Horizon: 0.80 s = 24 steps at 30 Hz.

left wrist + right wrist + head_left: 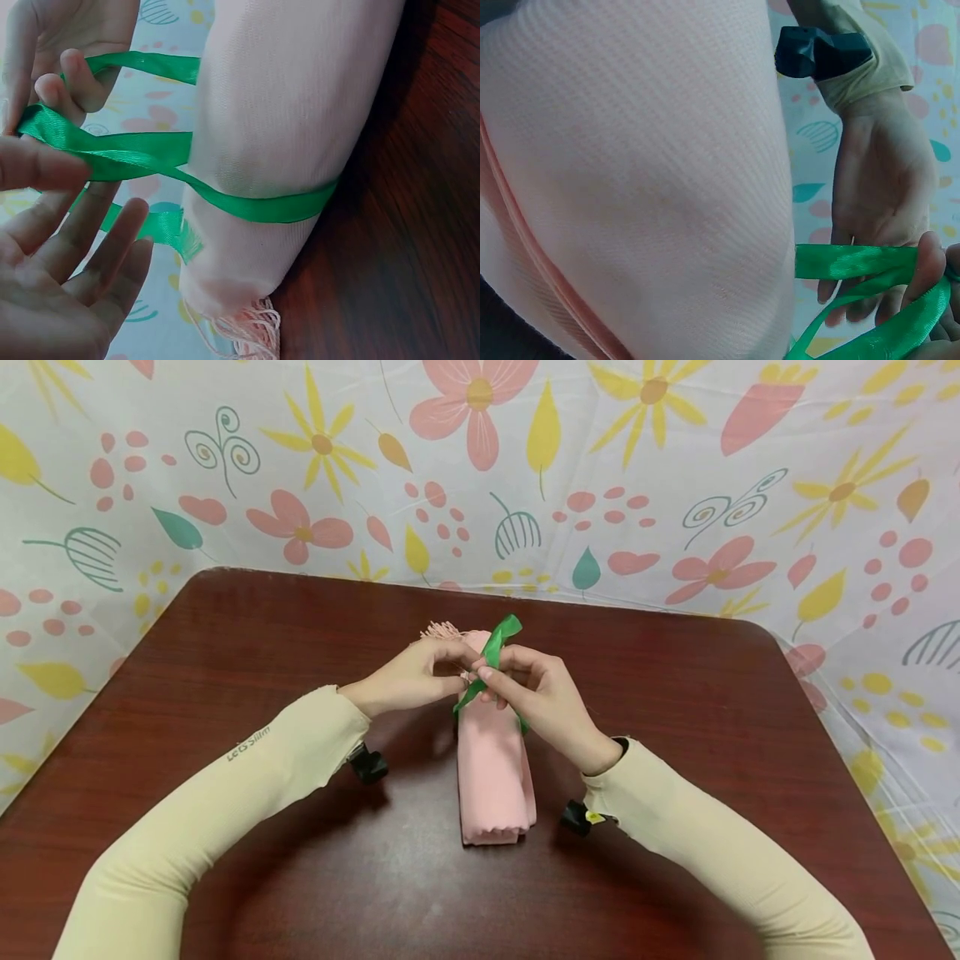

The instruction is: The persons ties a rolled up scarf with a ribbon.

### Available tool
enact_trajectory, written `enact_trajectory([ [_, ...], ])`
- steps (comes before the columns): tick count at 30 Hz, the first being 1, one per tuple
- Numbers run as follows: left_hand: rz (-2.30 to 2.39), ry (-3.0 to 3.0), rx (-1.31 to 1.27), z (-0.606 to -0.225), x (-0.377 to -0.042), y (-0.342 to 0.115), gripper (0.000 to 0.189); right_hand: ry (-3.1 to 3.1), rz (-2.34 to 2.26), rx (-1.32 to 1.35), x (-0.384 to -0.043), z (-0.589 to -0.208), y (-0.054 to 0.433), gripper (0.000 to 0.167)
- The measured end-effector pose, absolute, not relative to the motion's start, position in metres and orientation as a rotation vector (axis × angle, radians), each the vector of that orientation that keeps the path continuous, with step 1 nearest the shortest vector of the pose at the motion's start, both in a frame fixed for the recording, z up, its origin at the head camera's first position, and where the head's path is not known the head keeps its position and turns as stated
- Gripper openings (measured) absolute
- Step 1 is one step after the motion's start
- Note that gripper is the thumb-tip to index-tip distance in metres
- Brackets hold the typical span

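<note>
A rolled pink scarf (491, 785) with a fringe (441, 631) at its far end lies lengthwise on the table. Around it passes a green ribbon (501, 637), its upper part raised above the cloth between the hands. My left hand (420, 675) pinches the ribbon from the left, its thumb lying over the band (139, 154) in the left wrist view. From the right, my right hand (546, 697) pinches the ribbon too, thumb and forefinger together. In the right wrist view, ribbon strands (855, 261) run from the scarf's side to the fingers.
The dark brown table (300, 877) has a glossy top. Behind it hangs a white cloth (570, 410) printed with flowers and leaves. A black wrist camera (369, 764) sits under the left sleeve, another black camera (576, 818) under the right.
</note>
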State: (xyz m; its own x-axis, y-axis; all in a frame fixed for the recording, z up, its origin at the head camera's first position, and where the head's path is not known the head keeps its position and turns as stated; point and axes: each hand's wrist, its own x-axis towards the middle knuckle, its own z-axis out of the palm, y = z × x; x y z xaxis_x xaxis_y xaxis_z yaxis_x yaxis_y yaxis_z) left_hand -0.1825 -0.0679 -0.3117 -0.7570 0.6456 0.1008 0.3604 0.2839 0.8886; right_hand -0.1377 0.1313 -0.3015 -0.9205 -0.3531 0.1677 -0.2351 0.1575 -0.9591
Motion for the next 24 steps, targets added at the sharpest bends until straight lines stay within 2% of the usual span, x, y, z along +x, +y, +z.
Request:
enact_trajectory([
  [12,1.443,2.345,0.888,-0.308,-0.179,-0.071,0.012,2.319,-1.898,-0.593,-0.137,-0.302,0.136,0.017],
  [24,1.466,2.372,0.933,-0.301,-0.176,-0.084,0.012,2.365,-1.897,-0.578,-0.138,-0.302,0.142,0.018],
])
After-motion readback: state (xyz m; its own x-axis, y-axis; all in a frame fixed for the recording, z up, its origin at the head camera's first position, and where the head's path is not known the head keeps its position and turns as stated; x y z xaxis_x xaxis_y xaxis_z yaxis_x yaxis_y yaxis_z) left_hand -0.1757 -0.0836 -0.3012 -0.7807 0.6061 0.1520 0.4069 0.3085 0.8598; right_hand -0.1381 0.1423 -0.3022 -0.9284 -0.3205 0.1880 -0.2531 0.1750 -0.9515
